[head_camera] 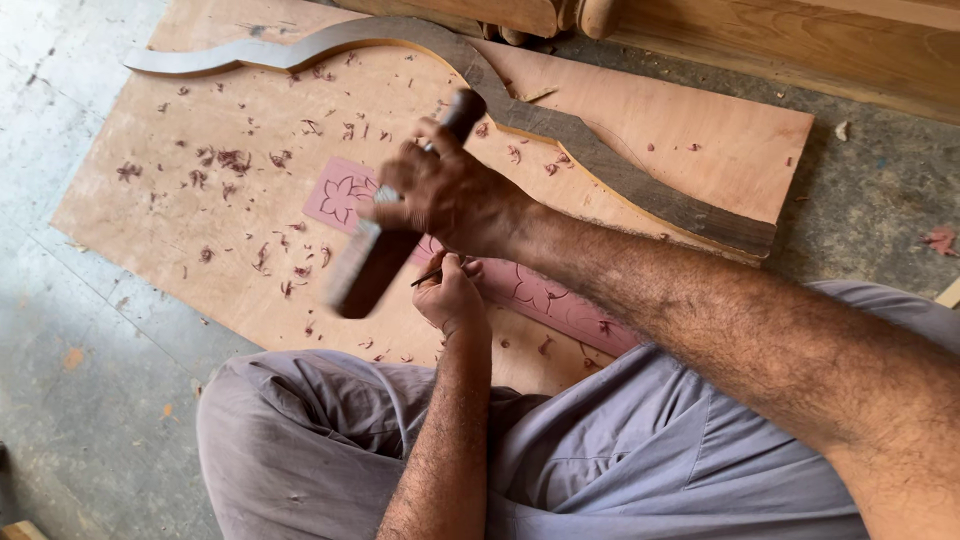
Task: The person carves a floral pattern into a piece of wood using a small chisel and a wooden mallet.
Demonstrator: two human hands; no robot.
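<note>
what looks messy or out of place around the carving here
Only the reddish wood chips scattered over the plywood board, plus a few on the concrete floor. The right hand grips a mallet, blurred; the left hand holds a thin tool.

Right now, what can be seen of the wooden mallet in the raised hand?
The mallet is a dark, blocky piece of wood, blurred by motion. The right hand grips it near the middle, its rounded end sticking up past the fingers and its broad end tilted down toward the plywood sheet. It hangs above the pink carved strip, touching only that hand.
</note>
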